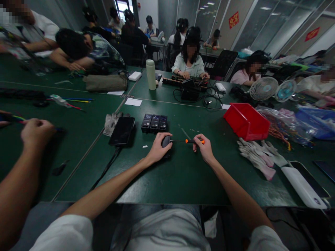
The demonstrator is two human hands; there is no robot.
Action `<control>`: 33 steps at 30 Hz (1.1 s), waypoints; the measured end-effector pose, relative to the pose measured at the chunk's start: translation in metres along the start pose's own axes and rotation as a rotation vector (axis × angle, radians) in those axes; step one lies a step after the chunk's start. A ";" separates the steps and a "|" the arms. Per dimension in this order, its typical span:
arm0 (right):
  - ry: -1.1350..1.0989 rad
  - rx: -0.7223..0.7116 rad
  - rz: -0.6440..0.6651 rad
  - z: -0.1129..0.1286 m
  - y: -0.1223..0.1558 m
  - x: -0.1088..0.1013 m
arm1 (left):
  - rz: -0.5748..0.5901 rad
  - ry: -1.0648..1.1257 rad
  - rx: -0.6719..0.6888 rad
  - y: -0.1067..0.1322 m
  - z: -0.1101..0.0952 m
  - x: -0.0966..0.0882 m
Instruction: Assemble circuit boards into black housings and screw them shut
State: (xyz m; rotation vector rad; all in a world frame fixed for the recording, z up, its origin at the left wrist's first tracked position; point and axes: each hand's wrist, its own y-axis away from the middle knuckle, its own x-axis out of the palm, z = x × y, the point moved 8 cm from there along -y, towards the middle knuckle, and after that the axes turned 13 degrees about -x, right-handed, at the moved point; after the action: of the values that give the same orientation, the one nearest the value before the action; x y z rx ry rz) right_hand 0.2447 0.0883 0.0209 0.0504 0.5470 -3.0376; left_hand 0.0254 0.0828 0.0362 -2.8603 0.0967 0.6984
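My left hand [159, 149] is closed around a small dark box-shaped part [165, 141], holding it on the green table. In my right hand [204, 148] is a screwdriver [192, 141] with a black and orange handle. Its thin shaft points left, and the tip reaches the right side of the dark part; whether it sits in a screw cannot be made out. Just behind my left hand stands a black block of three modules [154, 123] with printed labels. A small white scrap [144, 146] lies left of my left hand.
A phone-like black device [121, 131] with a cable rests on grey gloves at the left. To the right are a red bin [246, 121], more gloves [258, 157] and a white power bank [303, 187]. A co-worker's hand [37, 134] works at far left; a bottle [150, 74] stands behind.
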 end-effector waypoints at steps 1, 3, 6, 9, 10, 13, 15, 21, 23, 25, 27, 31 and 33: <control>-0.001 -0.001 0.002 0.000 0.000 0.000 | -0.001 0.001 0.002 0.000 0.000 0.000; 0.001 -0.001 0.007 0.001 0.000 0.000 | -0.001 0.003 0.003 0.000 0.000 0.000; 0.010 -0.003 0.011 0.001 0.000 0.001 | 0.004 0.004 0.000 -0.001 0.001 0.000; 0.018 -0.006 0.005 0.002 0.000 0.001 | 0.003 0.009 -0.001 0.000 0.001 0.000; 0.020 -0.005 0.006 0.002 0.000 0.001 | 0.002 0.011 0.000 0.000 0.001 0.000; 0.022 -0.004 0.010 0.002 0.000 0.001 | 0.002 0.012 -0.002 0.000 0.001 0.000; 0.024 -0.005 0.009 0.003 0.000 0.001 | 0.002 0.011 -0.004 0.000 0.001 0.000; 0.010 -0.011 0.019 0.001 0.000 0.001 | 0.001 0.011 -0.003 -0.001 0.002 0.000; 0.006 -0.009 0.018 -0.001 0.000 0.000 | 0.001 0.007 0.001 -0.001 0.002 0.001; 0.001 -0.006 0.019 -0.002 0.000 0.001 | 0.001 0.006 0.003 -0.001 0.002 0.001; 0.001 -0.007 0.023 -0.002 0.000 0.001 | 0.000 0.007 0.000 -0.001 0.002 0.001; -0.002 -0.006 0.029 -0.001 0.000 0.001 | -0.004 0.011 -0.001 -0.001 0.002 0.001; -0.005 -0.006 0.032 0.000 0.000 0.001 | -0.005 0.012 -0.002 -0.001 0.003 0.001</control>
State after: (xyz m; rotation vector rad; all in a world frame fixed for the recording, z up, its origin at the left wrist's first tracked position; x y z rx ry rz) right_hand 0.2438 0.0880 0.0203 0.0514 0.5503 -3.0046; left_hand 0.0248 0.0841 0.0335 -2.8665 0.0911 0.6806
